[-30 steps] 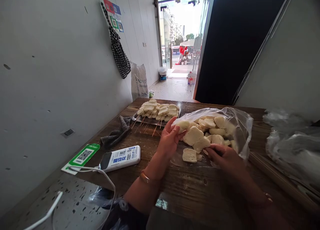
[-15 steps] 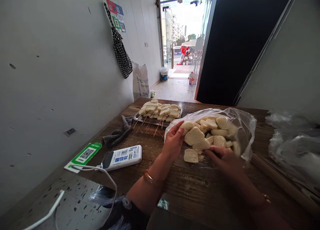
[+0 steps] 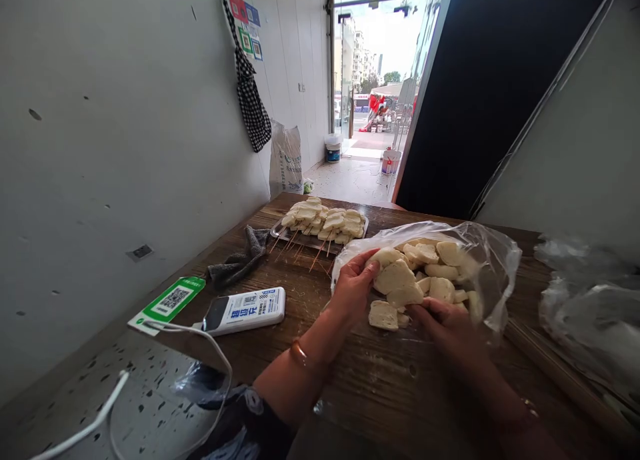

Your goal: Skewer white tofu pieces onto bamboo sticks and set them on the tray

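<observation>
Here on the head view, the left hand (image 3: 353, 288) is holding pale slices (image 3: 397, 278) in a narrow grip, right by the near left side of the plastic bag (image 3: 504, 263)! The right hand (image 3: 447, 321) is touching their near edge, its exact grip impossible to tell! Farther left, skewered pieces (image 3: 345, 223) are lying heaped on a metal tray (image 3: 276, 233).

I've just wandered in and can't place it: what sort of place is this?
Probably a small food shop, though nothing confirms it. Skewered pale slices are piled on a metal tray, a green QR-code card lies at the edge of the wooden table, and a glass doorway looks outdoors.
</observation>
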A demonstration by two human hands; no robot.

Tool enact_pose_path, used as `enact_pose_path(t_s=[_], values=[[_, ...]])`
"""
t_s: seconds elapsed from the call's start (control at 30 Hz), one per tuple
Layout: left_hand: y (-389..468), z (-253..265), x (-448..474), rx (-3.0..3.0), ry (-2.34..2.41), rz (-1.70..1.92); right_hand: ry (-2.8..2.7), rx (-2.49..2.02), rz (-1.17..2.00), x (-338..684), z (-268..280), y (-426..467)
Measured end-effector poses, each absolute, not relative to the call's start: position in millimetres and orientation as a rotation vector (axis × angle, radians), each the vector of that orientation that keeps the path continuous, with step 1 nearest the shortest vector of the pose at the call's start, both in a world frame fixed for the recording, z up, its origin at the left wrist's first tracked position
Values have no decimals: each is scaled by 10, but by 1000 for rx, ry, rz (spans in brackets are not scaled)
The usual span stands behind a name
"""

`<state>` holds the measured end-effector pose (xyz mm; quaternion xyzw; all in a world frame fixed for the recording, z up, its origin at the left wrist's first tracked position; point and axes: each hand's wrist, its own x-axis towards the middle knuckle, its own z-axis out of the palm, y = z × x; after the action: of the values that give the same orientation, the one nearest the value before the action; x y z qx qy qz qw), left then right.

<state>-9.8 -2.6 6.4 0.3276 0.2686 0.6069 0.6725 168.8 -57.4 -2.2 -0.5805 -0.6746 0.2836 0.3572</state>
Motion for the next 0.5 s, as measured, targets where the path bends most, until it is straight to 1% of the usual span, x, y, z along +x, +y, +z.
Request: enact_pose_path(t_s=[0.27, 0.4, 0.5], values=[[-61, 58, -71, 703, 601, 1321, -1711, -1536, 820, 1707, -60, -571], [-75, 53, -47, 697, 580, 1306, -1689, -1524, 812, 1721, -95, -566], [-94, 62, -34, 703, 575, 1296, -1653, -1526, 875, 1716, -99, -567]])
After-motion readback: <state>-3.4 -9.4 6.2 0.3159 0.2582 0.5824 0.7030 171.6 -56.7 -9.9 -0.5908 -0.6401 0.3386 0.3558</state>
